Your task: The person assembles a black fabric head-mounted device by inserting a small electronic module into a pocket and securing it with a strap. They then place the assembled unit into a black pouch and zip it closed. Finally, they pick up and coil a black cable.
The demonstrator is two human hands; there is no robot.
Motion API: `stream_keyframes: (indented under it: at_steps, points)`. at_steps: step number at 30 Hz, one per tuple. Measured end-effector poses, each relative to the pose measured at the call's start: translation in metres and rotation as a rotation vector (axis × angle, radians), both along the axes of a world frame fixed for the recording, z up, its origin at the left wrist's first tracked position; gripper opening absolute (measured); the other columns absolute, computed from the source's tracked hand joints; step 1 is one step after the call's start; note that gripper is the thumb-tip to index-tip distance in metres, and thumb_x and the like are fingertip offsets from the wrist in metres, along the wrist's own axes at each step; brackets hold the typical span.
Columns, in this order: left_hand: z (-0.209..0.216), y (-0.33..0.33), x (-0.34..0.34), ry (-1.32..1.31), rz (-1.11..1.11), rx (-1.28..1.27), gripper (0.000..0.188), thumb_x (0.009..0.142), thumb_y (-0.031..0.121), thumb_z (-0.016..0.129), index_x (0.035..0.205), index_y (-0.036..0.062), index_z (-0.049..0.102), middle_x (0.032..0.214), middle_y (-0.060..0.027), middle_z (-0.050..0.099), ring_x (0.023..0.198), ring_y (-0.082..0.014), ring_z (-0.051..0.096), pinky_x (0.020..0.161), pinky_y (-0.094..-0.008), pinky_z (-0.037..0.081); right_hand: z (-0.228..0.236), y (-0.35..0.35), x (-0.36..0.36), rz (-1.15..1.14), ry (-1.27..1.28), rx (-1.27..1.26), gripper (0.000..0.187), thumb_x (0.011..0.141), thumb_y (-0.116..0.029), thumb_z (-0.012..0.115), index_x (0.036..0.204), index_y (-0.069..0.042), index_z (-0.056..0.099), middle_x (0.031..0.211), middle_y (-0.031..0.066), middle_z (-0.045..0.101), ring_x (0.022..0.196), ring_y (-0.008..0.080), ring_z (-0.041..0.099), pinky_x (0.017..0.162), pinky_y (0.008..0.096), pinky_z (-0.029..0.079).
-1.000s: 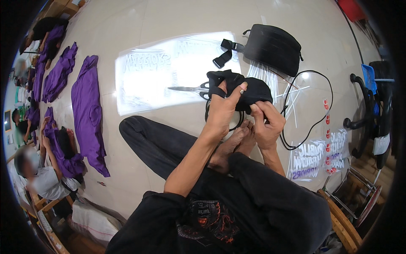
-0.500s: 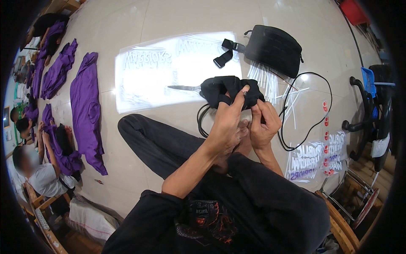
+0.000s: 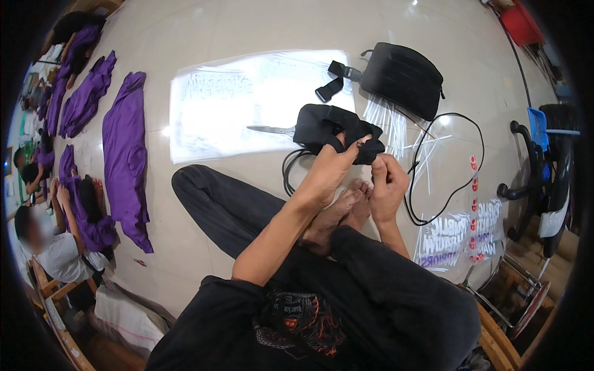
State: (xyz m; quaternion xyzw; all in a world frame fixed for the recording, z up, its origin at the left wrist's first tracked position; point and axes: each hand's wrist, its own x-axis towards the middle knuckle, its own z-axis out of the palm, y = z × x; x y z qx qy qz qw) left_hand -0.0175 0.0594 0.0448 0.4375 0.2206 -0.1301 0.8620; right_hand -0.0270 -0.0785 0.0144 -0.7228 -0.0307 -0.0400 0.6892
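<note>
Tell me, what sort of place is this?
It looks like a garment-printing workshop, though I can't be sure: purple cloth pieces are spread over the floor, white lettered sheets lie in front of the person, and scissor blades show over them.

Matt blk cloth bundle point(image 3: 314, 122), shiny mtl scissors point(image 3: 272, 130), glossy plstc sheet point(image 3: 213, 127), glossy smooth flr point(image 3: 260, 28)

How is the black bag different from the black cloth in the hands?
The bag lies on the floor; the left hand and right hand hold the cloth. The bag looks bigger than the cloth. The bag has a smooth, full shape, while the cloth is bunched up. Both are black.
</note>
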Motion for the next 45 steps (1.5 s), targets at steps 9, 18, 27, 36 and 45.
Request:
stream_keyframes:
  at_steps: [9,18,27,36,45]
  points:
    - [-0.012,-0.001,-0.029,-0.401,0.056,0.301,0.029,0.11,0.012,0.049,0.135,-0.0014,0.056,0.134,-0.0086,0.058,0.12,-0.0148,0.058,0.105,-0.0335,0.048,0.01,0.008,0.011,-0.06,-0.616,-0.585,0.01,0.082,0.005,0.073,0.091,0.008,0.071,0.071,0.0144,0.063,0.058,0.0287,0.051,0.053,0.0371,0.039]
    - [0.014,-0.017,-0.028,-0.123,0.046,0.275,0.022,0.108,0.025,0.057,0.116,0.0051,0.06,0.103,0.001,0.058,0.098,-0.0051,0.052,0.082,-0.0248,0.045,0.001,-0.016,0.012,0.198,0.139,-0.076,0.024,0.1,-0.012,0.064,0.083,0.004,0.065,0.065,0.0039,0.053,0.059,0.0117,0.048,0.053,0.0307,0.035]
    - [-0.017,-0.001,-0.017,-0.243,0.086,-0.02,0.03,0.107,0.019,0.059,0.129,-0.0004,0.06,0.122,-0.0046,0.063,0.116,-0.0128,0.058,0.103,-0.0286,0.044,0.02,-0.005,0.009,0.353,0.158,-0.245,0.036,0.1,-0.013,0.056,0.132,0.005,0.055,0.107,0.0152,0.068,0.093,0.0271,0.064,0.086,0.0328,0.05]
    - [0.007,-0.002,-0.017,-0.271,0.214,0.088,0.026,0.108,0.017,0.056,0.127,0.0006,0.059,0.121,-0.0066,0.065,0.114,-0.0134,0.061,0.101,-0.0303,0.047,0.105,-0.007,0.02,0.12,-0.23,-0.537,0.032,0.082,-0.007,0.083,0.112,0.0,0.073,0.1,0.0133,0.07,0.084,0.0192,0.069,0.068,0.0323,0.054]
    - [0.01,0.013,-0.005,-0.288,0.089,0.123,0.042,0.111,0.031,0.043,0.132,-0.0011,0.059,0.121,-0.0112,0.067,0.114,-0.0169,0.063,0.105,-0.0318,0.045,0.143,0.003,0.052,0.434,-0.515,-0.265,0.018,0.086,-0.012,0.085,0.087,0.001,0.071,0.076,0.0067,0.071,0.062,0.0104,0.066,0.056,0.023,0.053]
